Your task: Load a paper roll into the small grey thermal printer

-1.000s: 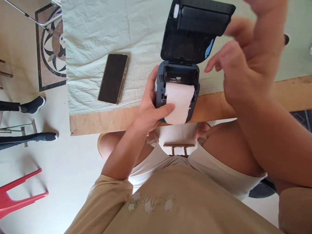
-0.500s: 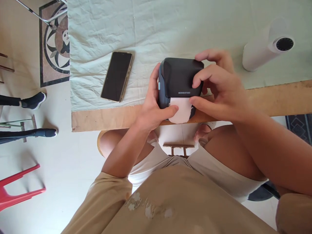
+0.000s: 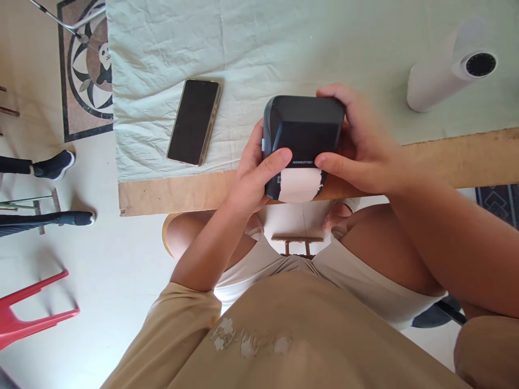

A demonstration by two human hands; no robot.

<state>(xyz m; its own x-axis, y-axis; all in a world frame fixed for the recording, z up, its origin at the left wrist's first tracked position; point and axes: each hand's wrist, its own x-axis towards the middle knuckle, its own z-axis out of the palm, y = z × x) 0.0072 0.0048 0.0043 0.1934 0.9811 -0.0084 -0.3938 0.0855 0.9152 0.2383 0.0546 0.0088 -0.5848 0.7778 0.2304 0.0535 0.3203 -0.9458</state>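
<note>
Between my hands is a dark label printer (image 3: 310, 132) with "NIIMBOT" on its black lid, held over the table's front edge. A strip of pale label paper (image 3: 300, 185) sticks out of its front slot. My left hand (image 3: 257, 173) wraps round the left side, its thumb on the lid's lower left. On the other side my right hand (image 3: 360, 146) grips the printer, with its thumb at the lid's lower right corner and a finger over the top right corner. The fingers beneath the printer are hidden.
A smartphone (image 3: 193, 122) with a dark screen lies left of the printer on the pale green tablecloth (image 3: 259, 48). At the right stands a white cylindrical device (image 3: 441, 75) with a round black end. A red stool (image 3: 36, 313) and a person's shoes (image 3: 54, 165) are on the floor at left.
My left thumb has moved from the paper up onto the lid. My right fingers have closed round the printer's right side. The lid now sits tilted differently, and the paper looks shorter.
</note>
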